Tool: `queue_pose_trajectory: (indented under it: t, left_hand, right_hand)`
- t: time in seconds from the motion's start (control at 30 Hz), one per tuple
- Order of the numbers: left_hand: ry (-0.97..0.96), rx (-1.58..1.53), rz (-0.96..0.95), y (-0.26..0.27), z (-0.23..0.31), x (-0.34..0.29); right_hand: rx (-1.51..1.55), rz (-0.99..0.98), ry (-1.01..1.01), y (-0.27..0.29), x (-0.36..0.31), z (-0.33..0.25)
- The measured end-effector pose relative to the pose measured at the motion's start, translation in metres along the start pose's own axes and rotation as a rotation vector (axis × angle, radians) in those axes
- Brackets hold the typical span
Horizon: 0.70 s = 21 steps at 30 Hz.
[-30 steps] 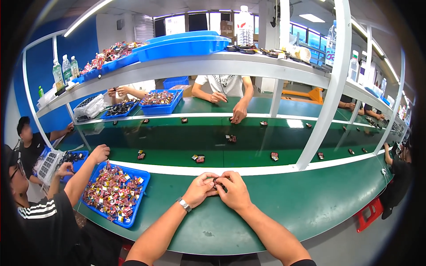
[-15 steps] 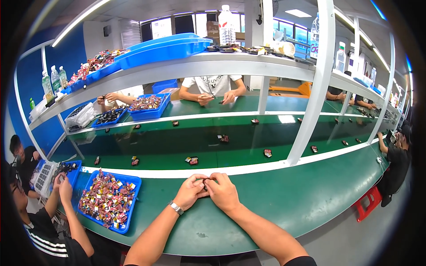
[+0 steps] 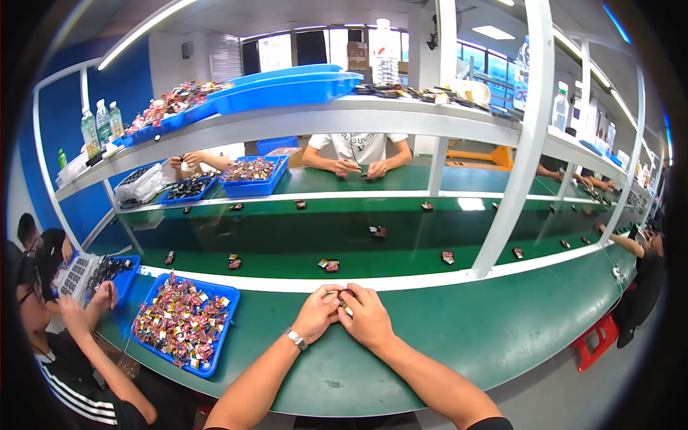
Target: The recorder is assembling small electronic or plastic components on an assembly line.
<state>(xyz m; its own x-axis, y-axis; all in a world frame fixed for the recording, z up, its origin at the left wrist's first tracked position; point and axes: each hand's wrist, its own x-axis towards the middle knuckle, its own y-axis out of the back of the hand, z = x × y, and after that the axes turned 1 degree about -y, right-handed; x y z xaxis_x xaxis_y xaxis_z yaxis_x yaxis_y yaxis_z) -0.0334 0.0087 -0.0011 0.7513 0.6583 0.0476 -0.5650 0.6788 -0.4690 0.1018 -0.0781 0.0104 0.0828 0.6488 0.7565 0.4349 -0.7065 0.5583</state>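
Note:
My left hand (image 3: 316, 315), with a metal-band watch on its wrist, meets my right hand (image 3: 366, 320) above the near green tabletop. Between them, both sets of fingertips pinch a small dark part (image 3: 345, 295), and a pale patch shows below it. My fingers cover most of the piece, so its exact kind cannot be made out. To the left of my left forearm, a blue tray (image 3: 234, 294) holds a heap of small red, white and yellow pieces (image 3: 180, 321).
Beyond a white rail (image 3: 294, 283), small red-and-black assemblies (image 3: 330, 266) lie spaced along a green conveyor belt (image 3: 301, 236). A white post (image 3: 512, 172) rises at right, under a shelf (image 3: 387, 115) with blue trays and bottles. Co-workers sit at left, opposite and far right.
My view has shifted slightly, so the scene sits further right. My hands stay together, with a pale patch now showing between them. The left co-worker's hands have moved apart.

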Motion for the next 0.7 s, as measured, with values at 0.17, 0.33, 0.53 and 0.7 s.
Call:
queue_pose_trajectory:
  t: [0.17, 0.33, 0.53, 0.7]
  left_hand:
    - [-0.104, 0.042, 0.148, -0.013, -0.001, 0.004]
    - [-0.207, 0.272, 0.237, -0.006, -0.007, 0.014]
    - [-0.289, 0.337, 0.336, 0.003, -0.005, 0.009]
    - [-0.307, 0.373, 0.390, 0.003, -0.005, 0.014]
  right_hand:
    - [-0.077, 0.046, -0.190, -0.014, 0.029, 0.060]
    - [-0.199, 0.012, -0.404, -0.036, 0.046, 0.126]
    - [-0.259, -0.075, -0.374, -0.051, 0.062, 0.058]
    - [-0.326, -0.156, -0.508, -0.086, 0.067, 0.056]
